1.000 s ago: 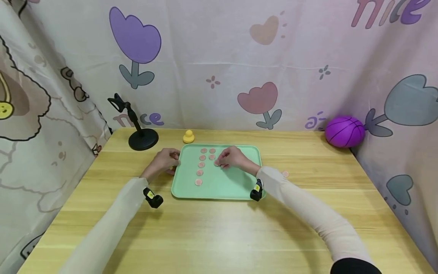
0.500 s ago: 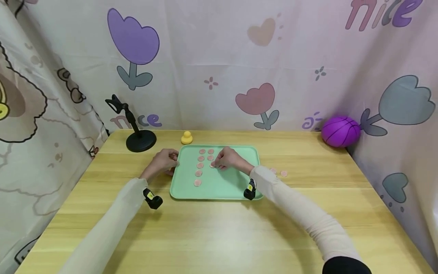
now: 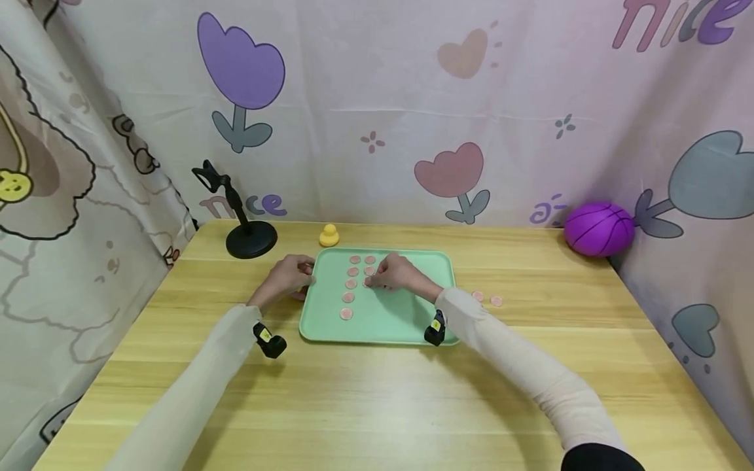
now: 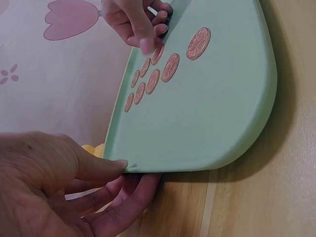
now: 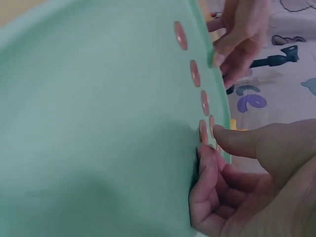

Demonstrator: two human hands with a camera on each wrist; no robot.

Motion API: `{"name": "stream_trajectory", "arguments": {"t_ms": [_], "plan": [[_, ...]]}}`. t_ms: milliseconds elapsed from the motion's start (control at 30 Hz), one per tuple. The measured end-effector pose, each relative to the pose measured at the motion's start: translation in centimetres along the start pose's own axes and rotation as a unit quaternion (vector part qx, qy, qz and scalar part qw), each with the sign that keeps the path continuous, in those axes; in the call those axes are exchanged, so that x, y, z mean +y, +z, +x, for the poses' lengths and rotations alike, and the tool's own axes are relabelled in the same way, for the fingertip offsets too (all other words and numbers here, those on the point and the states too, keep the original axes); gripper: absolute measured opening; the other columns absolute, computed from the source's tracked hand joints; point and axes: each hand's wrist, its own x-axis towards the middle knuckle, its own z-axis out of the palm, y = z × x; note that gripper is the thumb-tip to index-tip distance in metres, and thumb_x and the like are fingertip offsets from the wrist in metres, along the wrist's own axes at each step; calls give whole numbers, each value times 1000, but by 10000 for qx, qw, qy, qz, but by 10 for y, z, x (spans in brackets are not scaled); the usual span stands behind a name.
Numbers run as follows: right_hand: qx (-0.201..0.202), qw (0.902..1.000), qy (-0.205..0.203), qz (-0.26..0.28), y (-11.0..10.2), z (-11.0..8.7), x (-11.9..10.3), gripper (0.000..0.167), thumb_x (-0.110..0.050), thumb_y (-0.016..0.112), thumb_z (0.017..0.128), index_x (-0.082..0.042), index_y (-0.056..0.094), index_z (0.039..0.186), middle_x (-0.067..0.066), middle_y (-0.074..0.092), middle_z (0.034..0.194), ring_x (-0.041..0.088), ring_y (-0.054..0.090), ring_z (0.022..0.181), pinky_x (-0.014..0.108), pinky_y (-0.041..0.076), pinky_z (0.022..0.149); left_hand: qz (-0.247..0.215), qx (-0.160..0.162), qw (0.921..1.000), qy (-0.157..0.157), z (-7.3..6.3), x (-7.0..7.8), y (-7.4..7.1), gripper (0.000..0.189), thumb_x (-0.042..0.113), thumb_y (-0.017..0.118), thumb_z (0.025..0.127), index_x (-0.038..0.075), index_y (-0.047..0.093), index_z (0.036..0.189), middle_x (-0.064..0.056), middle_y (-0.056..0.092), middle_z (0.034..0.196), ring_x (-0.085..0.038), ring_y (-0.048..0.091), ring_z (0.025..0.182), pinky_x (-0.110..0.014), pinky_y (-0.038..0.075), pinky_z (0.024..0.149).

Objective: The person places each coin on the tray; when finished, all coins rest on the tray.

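Observation:
A pale green tray (image 3: 406,327) lies on the wooden table. My left hand (image 3: 287,278) grips its left rim, thumb on top and fingers beneath, as the left wrist view shows. Copper-coloured coins (image 3: 348,297) lie flat on the tray in two columns, the left one longer. With thumb and fingertips my right hand (image 3: 399,273) pinches a coin (image 5: 203,131) at the near end of the shorter column, down at the tray's surface. The hand partly covers that coin in the head view.
Two more coins (image 3: 496,301) lie on the table right of the tray, close to the right sleeve. Behind the tray sit a yellow rubber duck (image 3: 329,235) and a black stand (image 3: 251,239). A purple ball (image 3: 599,229) rests at the back right corner.
My right hand has brought its coin slightly left and nearer, into line with the shorter column. The left hand keeps its grip on the tray. The head view has shifted a little.

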Motion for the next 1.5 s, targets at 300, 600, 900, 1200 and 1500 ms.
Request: {"name": "stream_trajectory", "arguments": {"t_ms": [300, 600, 900, 1200, 1500], "plan": [[-653, 9961, -589, 57, -18, -10, 7, 14, -15, 67, 103, -1, 69, 102, 8, 68, 87, 15, 63, 72, 23, 55, 65, -2, 8, 9999, -161, -1, 0, -1, 52, 1, 59, 102, -6, 46, 152, -20, 56, 124, -29, 60, 106, -38, 66, 81], [-119, 9949, -996, 75, -64, -39, 46, 11, -6, 65, 102, 3, 68, 107, 15, 69, 96, 20, 67, 78, 23, 57, 67, -69, -89, 9999, -27, 4, 1, 2, 51, 1, 58, 103, -6, 46, 152, -20, 56, 124, -29, 63, 105, -38, 67, 79], [654, 9904, -1098, -519, -108, -70, 98, 7, -3, 65, 101, 3, 67, 105, 17, 70, 98, 27, 66, 89, 32, 58, 79, 140, 26, 9999, 84, 1, 2, 1, 50, 1, 59, 101, -9, 48, 149, -19, 56, 118, -26, 62, 94, -35, 66, 72], [-439, 9918, -753, -934, -129, -99, 136, 26, -13, 76, 96, 4, 66, 113, 14, 66, 103, 25, 62, 90, 40, 56, 85, -29, 39, 10000, -25, -4, 0, 10, 51, 1, 60, 101, -9, 47, 150, -22, 56, 121, -27, 62, 98, -34, 67, 73], [152, 9871, -1229, -1015, -116, -98, 143, 11, -6, 73, 98, 2, 65, 101, 11, 62, 89, 19, 58, 77, 26, 53, 67, -12, -40, 9999, -141, 5, 5, 11, 51, 2, 59, 102, -6, 47, 151, -24, 57, 126, -27, 64, 99, -34, 67, 76]]}}
